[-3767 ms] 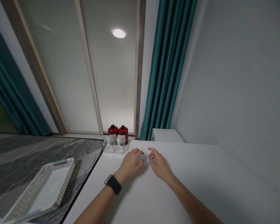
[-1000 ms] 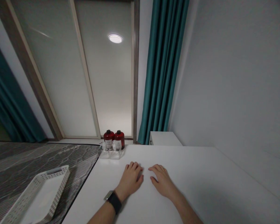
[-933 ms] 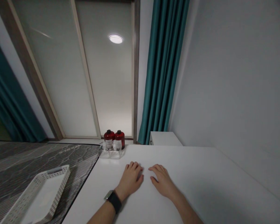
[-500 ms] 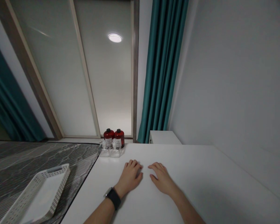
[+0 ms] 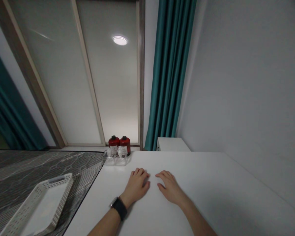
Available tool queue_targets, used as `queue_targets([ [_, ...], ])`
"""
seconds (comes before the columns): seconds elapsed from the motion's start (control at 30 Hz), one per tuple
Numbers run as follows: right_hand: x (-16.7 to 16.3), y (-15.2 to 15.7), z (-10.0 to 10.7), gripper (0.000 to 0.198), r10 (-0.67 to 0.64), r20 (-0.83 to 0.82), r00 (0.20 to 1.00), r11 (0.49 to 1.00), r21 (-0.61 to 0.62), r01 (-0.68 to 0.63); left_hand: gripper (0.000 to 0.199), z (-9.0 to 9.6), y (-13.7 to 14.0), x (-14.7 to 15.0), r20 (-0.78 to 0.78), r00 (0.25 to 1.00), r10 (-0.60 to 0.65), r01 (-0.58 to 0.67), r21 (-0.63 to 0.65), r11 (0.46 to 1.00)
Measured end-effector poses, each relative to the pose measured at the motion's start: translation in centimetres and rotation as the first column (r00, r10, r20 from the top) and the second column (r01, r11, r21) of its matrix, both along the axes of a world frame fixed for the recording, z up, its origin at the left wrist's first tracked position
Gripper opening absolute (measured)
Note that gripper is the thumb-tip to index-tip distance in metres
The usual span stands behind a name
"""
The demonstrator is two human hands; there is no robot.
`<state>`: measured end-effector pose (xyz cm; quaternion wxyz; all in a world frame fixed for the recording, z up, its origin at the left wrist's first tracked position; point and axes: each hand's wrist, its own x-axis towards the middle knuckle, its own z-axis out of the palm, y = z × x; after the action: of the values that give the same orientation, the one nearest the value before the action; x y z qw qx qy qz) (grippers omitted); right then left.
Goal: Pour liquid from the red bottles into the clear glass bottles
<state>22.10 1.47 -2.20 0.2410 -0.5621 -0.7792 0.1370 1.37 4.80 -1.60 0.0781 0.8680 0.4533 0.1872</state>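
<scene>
My left hand [image 5: 137, 184] rests palm down on the white table [image 5: 191, 183], fingers apart and slightly curled, holding nothing. A smartwatch [image 5: 118, 207] with a black band is on that wrist. Across a small gap lies my right hand [image 5: 169, 186], also on the tabletop, its thumb and fingers spread with nothing in them. Beyond my left hand, at the table's far left corner, stands a clear plastic tray [image 5: 115, 161]. Two dark red bottles [image 5: 125, 143] with black caps stand at it, behind small white items [image 5: 109, 152] that I cannot make out.
A white perforated basket [image 5: 43, 206] sits on a grey patterned surface [image 5: 88, 164] to the left of the table. Behind the table are a white cabinet [image 5: 173, 144], a teal curtain [image 5: 170, 75] and frosted sliding doors [image 5: 115, 88]. A grey wall [image 5: 248, 82] runs along the right.
The view has shifted very slightly. Both hands keep their place and pose on the table.
</scene>
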Motion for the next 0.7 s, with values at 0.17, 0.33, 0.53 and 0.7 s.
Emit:
queue_targets([
  [0.17, 0.01, 0.05, -0.12, 0.036, 0.002, 0.002, 1.000, 1.000, 0.001, -0.002, 0.018, -0.10, 0.01, -0.06, 0.007, 1.000, -0.005, 0.004, 0.011, 1.000],
  [0.33, 0.02, 0.10, -0.23, 0.036, 0.001, 0.000, 1.000, 1.000, 0.010, -0.001, 0.019, -0.26, 0.08, -0.11, 0.007, 1.000, -0.003, 0.003, 0.016, 1.000],
  [0.53, 0.04, 0.10, -0.23, 0.036, 0.003, 0.007, 1.000, 1.000, 0.008, -0.003, 0.019, -0.12, -0.06, -0.12, 0.006, 1.000, -0.007, 0.007, 0.013, 1.000],
  [0.7, 0.01, 0.12, -0.21, 0.036, 0.006, 0.010, 1.000, 1.000, 0.004, -0.006, 0.019, 0.19, -0.26, -0.15, -0.025, 1.000, -0.011, 0.011, 0.005, 1.000],
])
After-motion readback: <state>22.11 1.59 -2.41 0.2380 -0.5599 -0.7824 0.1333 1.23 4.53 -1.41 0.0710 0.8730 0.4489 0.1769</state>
